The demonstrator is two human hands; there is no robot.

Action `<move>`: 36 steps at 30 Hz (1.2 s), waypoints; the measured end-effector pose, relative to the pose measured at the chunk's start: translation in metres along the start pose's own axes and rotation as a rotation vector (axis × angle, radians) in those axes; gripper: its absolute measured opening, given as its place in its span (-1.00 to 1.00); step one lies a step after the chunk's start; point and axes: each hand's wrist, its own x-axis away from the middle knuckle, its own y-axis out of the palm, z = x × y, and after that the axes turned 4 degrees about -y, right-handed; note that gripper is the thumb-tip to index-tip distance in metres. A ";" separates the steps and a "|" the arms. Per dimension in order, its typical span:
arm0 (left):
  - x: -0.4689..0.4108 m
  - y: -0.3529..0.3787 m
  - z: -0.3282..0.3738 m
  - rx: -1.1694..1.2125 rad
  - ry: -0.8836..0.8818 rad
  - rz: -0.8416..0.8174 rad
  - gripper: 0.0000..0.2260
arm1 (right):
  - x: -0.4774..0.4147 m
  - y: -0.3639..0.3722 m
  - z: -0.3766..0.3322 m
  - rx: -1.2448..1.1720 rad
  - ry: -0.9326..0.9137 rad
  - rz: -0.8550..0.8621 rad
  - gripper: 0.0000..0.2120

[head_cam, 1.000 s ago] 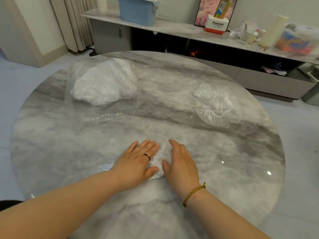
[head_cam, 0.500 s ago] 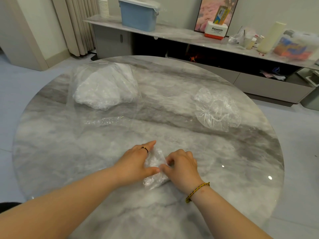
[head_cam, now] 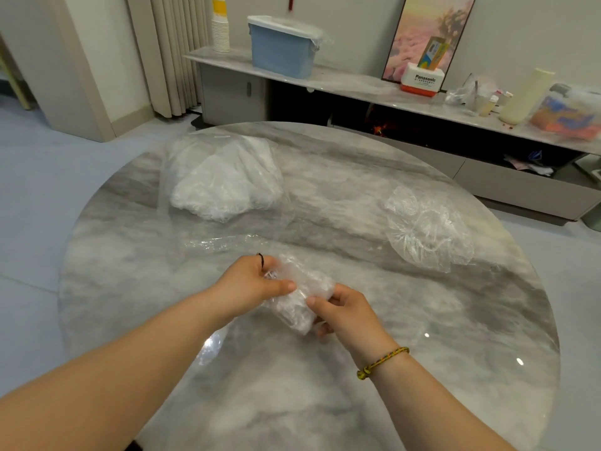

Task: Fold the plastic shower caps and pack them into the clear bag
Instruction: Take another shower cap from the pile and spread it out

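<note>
1. A person's left hand (head_cam: 250,284) and right hand (head_cam: 341,312) hold a folded shower cap (head_cam: 299,301) between them. It appears to be raised just off the marble bench (head_cam: 422,369), between the middle and the near edge.
2. The left hand's fingers (head_cam: 286,285) pinch the far end of the bundle, thumb on top. The right hand's fingers curl round the near end, thumb pressing from above.
3. The clear bag (head_cam: 224,187) lies toward the far left edge and already holds a white heap of caps. Its crinkled near end, probably the mouth, faces the hands.
4. A loose shower cap (head_cam: 426,229) lies spread out toward the right edge, well apart from the bag and not yet folded.
5. The step in hand looks like finishing the fold before packing. Doing it well means pressing the air out and keeping both ends pinched so the springy film does not open again.
6. One hand should then carry the bundle while the other lifts the bag's mouth. The cap can slide in flat against the heap without dragging the thin bag along the bench.
</note>
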 end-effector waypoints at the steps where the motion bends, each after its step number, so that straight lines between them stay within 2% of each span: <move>1: 0.001 -0.006 0.001 -0.007 0.005 0.023 -0.89 | -0.003 0.003 -0.003 -0.016 -0.004 0.011 -0.79; 3: 0.002 -0.022 0.006 -0.005 0.027 0.134 -0.90 | -0.012 0.007 -0.010 -0.031 -0.008 0.048 -0.75; 7: -0.002 -0.073 0.003 -0.179 0.044 0.640 -0.91 | -0.050 0.026 -0.033 0.024 -0.036 0.056 -0.74; 9: -0.004 -0.094 -0.005 -0.313 0.003 0.777 -0.82 | -0.072 0.043 -0.046 0.093 -0.066 0.000 -0.75; 12: -0.006 -0.109 -0.016 -0.525 -0.131 0.696 -0.71 | -0.108 0.076 -0.059 0.239 -0.113 -0.072 -0.80; 15: -0.011 -0.115 -0.024 -0.540 -0.241 0.544 -0.60 | -0.139 0.107 -0.064 0.390 -0.171 -0.111 -0.70; 18: -0.020 -0.119 -0.027 -0.562 -0.276 0.463 -0.52 | -0.164 0.132 -0.067 0.595 -0.219 -0.155 -0.69; 22: -0.025 -0.125 -0.029 -0.533 -0.244 0.489 -0.52 | -0.185 0.147 -0.066 0.954 -0.269 -0.044 -0.91; 24: -0.024 -0.126 -0.028 -0.534 -0.238 0.507 -0.53 | -0.191 0.150 -0.066 1.193 -0.339 0.025 -0.92; 26: -0.023 -0.125 -0.026 -0.535 -0.231 0.500 -0.52 | -0.197 0.152 -0.067 1.289 -0.359 0.091 -0.91; 28: -0.024 -0.122 -0.024 -0.545 -0.228 0.487 -0.52 | -0.204 0.153 -0.068 1.220 -0.292 0.143 -0.77; 30: -0.025 -0.118 -0.021 -0.560 -0.219 0.469 -0.52 | -0.208 0.154 -0.068 0.972 -0.155 0.184 -0.63; 32: -0.026 -0.116 -0.019 -0.568 -0.205 0.451 -0.53 | -0.207 0.158 -0.067 0.666 -0.041 0.186 -0.70; 34: -0.028 -0.114 -0.016 -0.577 -0.200 0.442 -0.53 | -0.205 0.161 -0.063 0.395 0.004 0.153 -0.93; 36: -0.029 -0.115 -0.016 -0.597 -0.202 0.436 -0.54 | -0.204 0.165 -0.060 0.239 -0.002 0.057 -0.82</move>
